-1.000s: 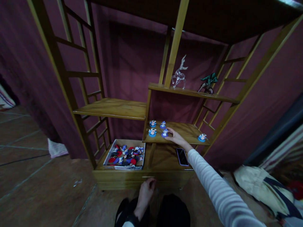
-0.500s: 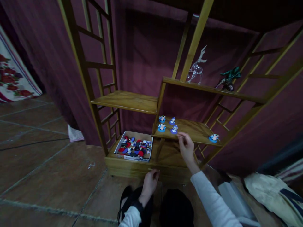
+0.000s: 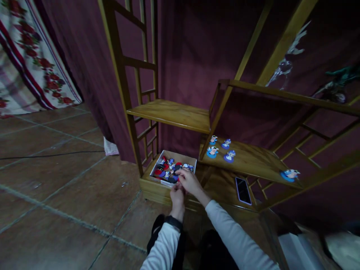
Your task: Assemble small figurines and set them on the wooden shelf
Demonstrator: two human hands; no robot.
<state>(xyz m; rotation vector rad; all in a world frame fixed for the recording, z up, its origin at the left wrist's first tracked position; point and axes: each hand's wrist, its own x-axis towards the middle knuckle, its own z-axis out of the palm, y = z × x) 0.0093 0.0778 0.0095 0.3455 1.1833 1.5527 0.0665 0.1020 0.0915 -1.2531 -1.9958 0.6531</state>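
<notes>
Several small figurines on red, blue, purple and black discs lie jumbled in a shallow cardboard box [image 3: 194, 163] on the cabinet's bottom ledge. My right hand [image 3: 190, 181] reaches over the box's front right corner, fingers a little apart above the figurines. Just in front of the box is my left hand [image 3: 177, 196], its fingers curled together; whatever they may hold is hidden. On the low shelf [image 3: 253, 160] stand two blue-based figurines [image 3: 212, 152] and two purple-based figurines [image 3: 230, 156] in a group. Another blue-based figurine [image 3: 290, 175] is at the shelf's right end.
A phone [image 3: 243, 191] lies on the bottom ledge, right of the box. A bare-topped wooden shelf [image 3: 171, 114] juts out above the box. Higher right, a clear deer ornament [image 3: 284, 67] and a dark green figure [image 3: 341, 80] stand on the upper shelf.
My right hand has moved from the low shelf's front edge, left and down to the box. My left hand has come up to the box's front. The view has shifted left, and the phone now shows.
</notes>
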